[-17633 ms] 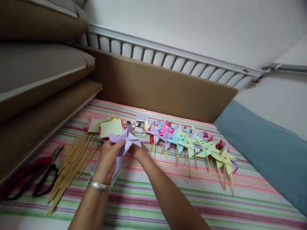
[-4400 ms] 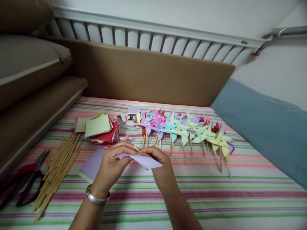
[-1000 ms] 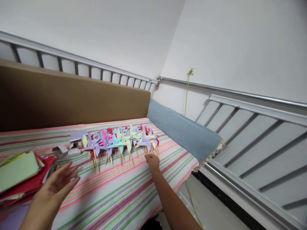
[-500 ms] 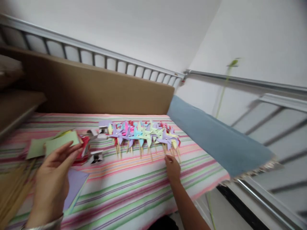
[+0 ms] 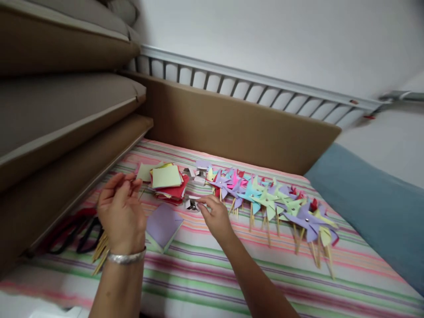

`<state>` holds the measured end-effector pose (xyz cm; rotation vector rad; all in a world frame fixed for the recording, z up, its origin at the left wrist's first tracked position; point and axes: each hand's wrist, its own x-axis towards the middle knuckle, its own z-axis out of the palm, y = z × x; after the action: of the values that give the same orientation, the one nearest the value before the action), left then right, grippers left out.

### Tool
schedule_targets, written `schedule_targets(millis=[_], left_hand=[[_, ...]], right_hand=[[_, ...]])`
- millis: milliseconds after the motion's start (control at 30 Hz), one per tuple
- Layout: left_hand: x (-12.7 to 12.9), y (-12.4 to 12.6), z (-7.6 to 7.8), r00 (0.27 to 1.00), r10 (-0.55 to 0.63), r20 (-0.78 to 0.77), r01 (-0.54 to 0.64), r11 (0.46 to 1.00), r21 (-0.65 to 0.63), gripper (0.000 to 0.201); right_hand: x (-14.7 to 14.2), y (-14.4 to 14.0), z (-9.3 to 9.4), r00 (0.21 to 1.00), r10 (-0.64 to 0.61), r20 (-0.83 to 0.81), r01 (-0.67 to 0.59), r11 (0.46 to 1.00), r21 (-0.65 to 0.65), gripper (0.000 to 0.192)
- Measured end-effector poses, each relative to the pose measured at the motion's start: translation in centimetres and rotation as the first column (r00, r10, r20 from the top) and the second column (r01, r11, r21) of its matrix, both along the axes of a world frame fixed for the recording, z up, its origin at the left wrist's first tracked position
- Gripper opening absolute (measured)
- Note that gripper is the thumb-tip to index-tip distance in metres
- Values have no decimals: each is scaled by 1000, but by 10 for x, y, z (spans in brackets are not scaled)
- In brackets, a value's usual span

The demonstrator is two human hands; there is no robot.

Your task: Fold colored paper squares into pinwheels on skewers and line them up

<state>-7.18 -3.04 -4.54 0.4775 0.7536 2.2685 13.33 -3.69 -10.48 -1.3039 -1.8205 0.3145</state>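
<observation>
Pinching at a small silver box [image 5: 191,203] of pins, the right hand [image 5: 216,217] reaches in; the left hand [image 5: 121,212] hovers loose-fingered, empty, above the purple paper square [image 5: 163,221], ready to take it.

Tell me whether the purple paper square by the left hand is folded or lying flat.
Flat: the purple paper square lies spread on the striped sheet, no raised flaps or creases visible.

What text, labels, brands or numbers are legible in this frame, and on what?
None: no word, number, brand or sign can be read.
The paper squares, the pinwheels and the purple sheet are plain coloured paper with no print.
The small silver box at the right hand is too small and blurred to tell any marking.
The bracelet on the left hand shows no legible engraving.
</observation>
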Motion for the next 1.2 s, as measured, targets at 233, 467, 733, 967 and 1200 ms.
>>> schedule_targets(millis=[233, 467, 733, 967, 1200], left_hand=[[-10, -1, 1, 1000, -1, 28, 1, 1000, 11, 19], [-8, -1, 3, 999, -41, 34, 42, 999, -24, 18], [-6, 0, 2, 996, -72, 62, 73, 997, -13, 17], [-8, 2, -2, 993, -116, 25, 117, 992, -41, 16], [-5, 2, -2, 990, -127, 62, 129, 991, -24, 15]], right_hand=[[-41, -12, -50, 931, 291, 219, -230, 936, -267, 34], [-41, -3, -60, 884, 376, 278, -235, 872, -430, 58], [-39, 2, -62, 865, 390, 316, -268, 891, -366, 42], [-36, 5, -58, 846, 423, 325, -300, 881, -365, 38], [-37, -1, -54, 865, 414, 284, -322, 892, -317, 44]])
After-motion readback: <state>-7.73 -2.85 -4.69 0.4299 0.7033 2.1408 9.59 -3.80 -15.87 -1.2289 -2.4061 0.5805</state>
